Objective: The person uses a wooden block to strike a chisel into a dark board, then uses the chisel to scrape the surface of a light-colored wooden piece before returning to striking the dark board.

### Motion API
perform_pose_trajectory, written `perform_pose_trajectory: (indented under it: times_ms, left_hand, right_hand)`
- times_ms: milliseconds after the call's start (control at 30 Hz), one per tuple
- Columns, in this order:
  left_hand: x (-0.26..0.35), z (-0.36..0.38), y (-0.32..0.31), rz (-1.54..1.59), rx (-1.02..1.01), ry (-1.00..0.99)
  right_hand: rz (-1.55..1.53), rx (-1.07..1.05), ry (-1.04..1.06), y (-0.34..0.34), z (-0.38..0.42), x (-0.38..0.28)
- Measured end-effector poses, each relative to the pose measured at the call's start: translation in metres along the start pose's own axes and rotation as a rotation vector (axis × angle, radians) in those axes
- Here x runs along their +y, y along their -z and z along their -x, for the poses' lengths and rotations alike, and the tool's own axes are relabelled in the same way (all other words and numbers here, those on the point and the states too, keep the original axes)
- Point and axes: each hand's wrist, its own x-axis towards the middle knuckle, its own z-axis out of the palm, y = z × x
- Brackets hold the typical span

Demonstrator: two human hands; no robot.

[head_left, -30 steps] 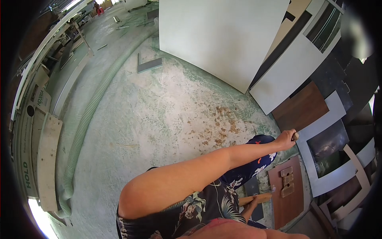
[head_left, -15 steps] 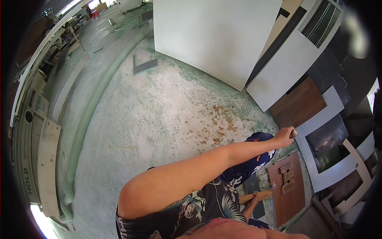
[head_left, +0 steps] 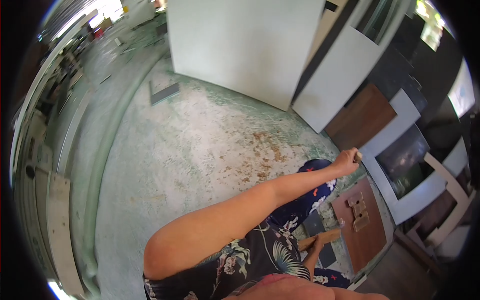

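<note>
My left hand [head_left: 345, 163] is closed around a short wooden piece [head_left: 358, 157], with only its pale end showing past the fist. It is held out over my knee in dark blue flowered cloth. Nearer my body, my right hand [head_left: 314, 246] grips a flat length of wood [head_left: 325, 236] from below. The wood lies level with my lap, and part of it is hidden by my black flowered top. Just beyond it, a reddish-brown board [head_left: 369, 245] carries a small notched wooden block [head_left: 358, 212] with dark holes. A dark grey strip [head_left: 327, 255] is under the right hand.
Wood shavings [head_left: 265, 155] are scattered on the dusty green floor. A large white panel [head_left: 240, 45] stands ahead of several leaning boards and a light grey frame [head_left: 400, 207]. A ribbed hose [head_left: 107, 155] runs along the left. An L-shaped grey piece [head_left: 165, 93] lies near the panel.
The whole view has shifted, so panel, floor and boards appear further left. My left hand has come slightly back from the leaning frame. Both hands keep their hold.
</note>
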Motion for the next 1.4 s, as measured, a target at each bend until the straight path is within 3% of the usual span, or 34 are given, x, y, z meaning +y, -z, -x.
perform_pose_trajectory:
  times_ms: [133,267,467,667,733,833,933,1133,1267,1400]
  left_hand:
    - [-0.003,-0.001,-0.003,-0.065,0.041,-0.077]
    - [-0.014,-0.004,-0.008,-0.089,-0.043,-0.012]
    - [-0.016,-0.006,-0.009,-0.180,-0.105,-0.059]
    - [-0.028,-0.012,-0.013,-0.114,-0.217,-0.028]
    - [-0.006,-0.008,-0.007,-0.043,-0.273,0.079]
    - [-0.010,-0.009,-0.008,0.034,-0.247,0.028]
    - [-0.014,-0.013,-0.006,0.097,-0.265,0.009]
    - [-0.010,-0.002,-0.022,0.257,-0.410,0.178]
    - [-0.009,0.040,-0.057,0.296,-0.611,0.248]
    - [-0.025,0.093,-0.102,0.166,-0.784,0.448]
  right_hand:
    - [-0.053,0.025,-0.008,-0.001,-0.021,0.013]
    - [-0.063,0.034,0.091,-0.003,-0.031,0.027]
    - [0.162,0.130,0.131,-0.006,-0.021,0.021]
    - [0.176,0.149,0.147,-0.008,-0.006,0.012]
    - [0.160,0.146,0.179,-0.008,-0.006,0.010]
    - [0.143,0.243,0.234,-0.012,-0.020,0.028]
    - [0.036,0.138,0.150,-0.004,-0.005,0.011]
    - [-0.006,0.199,0.022,0.003,-0.006,0.008]
    - [-0.084,0.326,0.059,0.016,0.028,-0.025]
    - [-0.180,0.403,0.156,0.030,0.032,-0.043]
